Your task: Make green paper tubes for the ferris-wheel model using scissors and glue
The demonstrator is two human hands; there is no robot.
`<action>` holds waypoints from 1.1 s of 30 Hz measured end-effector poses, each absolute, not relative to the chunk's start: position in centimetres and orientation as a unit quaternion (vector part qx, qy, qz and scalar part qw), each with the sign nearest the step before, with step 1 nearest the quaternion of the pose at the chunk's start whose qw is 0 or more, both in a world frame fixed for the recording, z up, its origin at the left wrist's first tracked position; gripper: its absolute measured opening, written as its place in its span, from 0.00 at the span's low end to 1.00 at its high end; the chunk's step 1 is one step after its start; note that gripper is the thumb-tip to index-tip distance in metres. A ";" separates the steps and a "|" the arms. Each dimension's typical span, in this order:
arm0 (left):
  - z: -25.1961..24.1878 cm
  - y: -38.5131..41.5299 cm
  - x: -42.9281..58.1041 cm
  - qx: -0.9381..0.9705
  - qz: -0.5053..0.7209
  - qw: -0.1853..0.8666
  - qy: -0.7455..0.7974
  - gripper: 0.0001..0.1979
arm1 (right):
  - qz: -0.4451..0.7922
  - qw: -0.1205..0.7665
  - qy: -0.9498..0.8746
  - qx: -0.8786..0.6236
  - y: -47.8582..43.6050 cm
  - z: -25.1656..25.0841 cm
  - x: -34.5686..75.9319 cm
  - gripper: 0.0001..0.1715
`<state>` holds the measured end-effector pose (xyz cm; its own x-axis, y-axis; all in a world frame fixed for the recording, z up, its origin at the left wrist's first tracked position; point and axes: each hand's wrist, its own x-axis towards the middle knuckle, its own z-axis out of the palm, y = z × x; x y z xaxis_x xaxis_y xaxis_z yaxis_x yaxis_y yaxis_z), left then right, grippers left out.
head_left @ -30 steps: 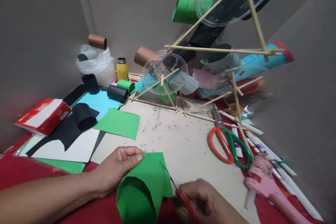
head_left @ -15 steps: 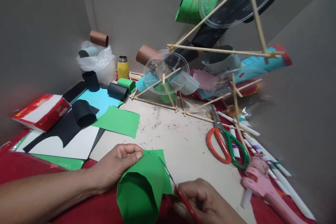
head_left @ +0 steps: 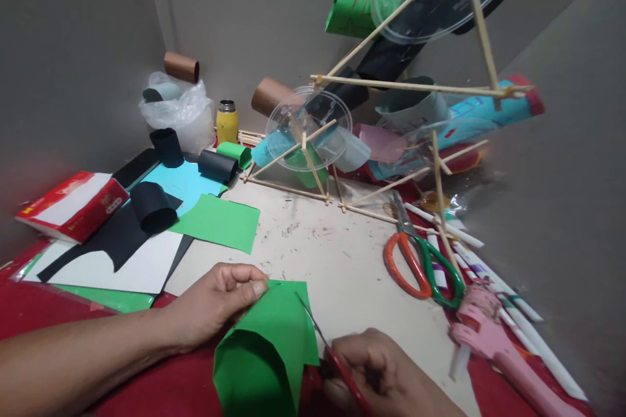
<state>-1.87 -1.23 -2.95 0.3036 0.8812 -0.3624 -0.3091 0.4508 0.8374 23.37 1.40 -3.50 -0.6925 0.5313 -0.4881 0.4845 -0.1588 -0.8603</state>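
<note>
A curled green paper sheet (head_left: 286, 322), near centre at the bench (head_left: 352, 287), is pinched at its far edge by the left hand (head_left: 227, 293); red-handled metal scissors (head_left: 343, 369) are grasped by the right hand (head_left: 374, 368). Probably light and creasable, the sheet is best held by flat margins.

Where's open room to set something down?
On the pale board: a speckled patch between flat green sheet and large scissors; another between right hand and pink glue gun. Crowded: right, with white rods; left, red packet, black tubes.
</note>
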 end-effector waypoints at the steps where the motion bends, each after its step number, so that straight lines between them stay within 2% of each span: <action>1: -3.0 -1.2 -1.9 0.339 0.400 0.731 0.436 0.18 | 0.654 0.017 -0.646 -0.392 1.4 -3.4 23.3 0.30; 19: -2.9 -0.9 -2.4 0.376 0.391 0.722 0.430 0.15 | 0.671 0.038 -0.640 -0.372 1.2 -2.8 22.8 0.33; 27: -2.7 -0.9 -2.6 0.415 0.352 0.715 0.438 0.17 | 0.679 0.040 -0.632 -0.371 1.1 -2.7 22.6 0.32; 33: -2.9 -1.0 -2.5 0.370 0.391 0.724 0.431 0.16 | 0.674 0.061 -0.634 -0.373 0.9 -2.4 22.3 0.35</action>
<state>-2.49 -1.02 -2.89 0.3236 0.8852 -0.3343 -0.2470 0.4200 0.8732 22.25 0.87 -2.39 -0.7139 0.5562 -0.4255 0.3903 -0.1884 -0.9012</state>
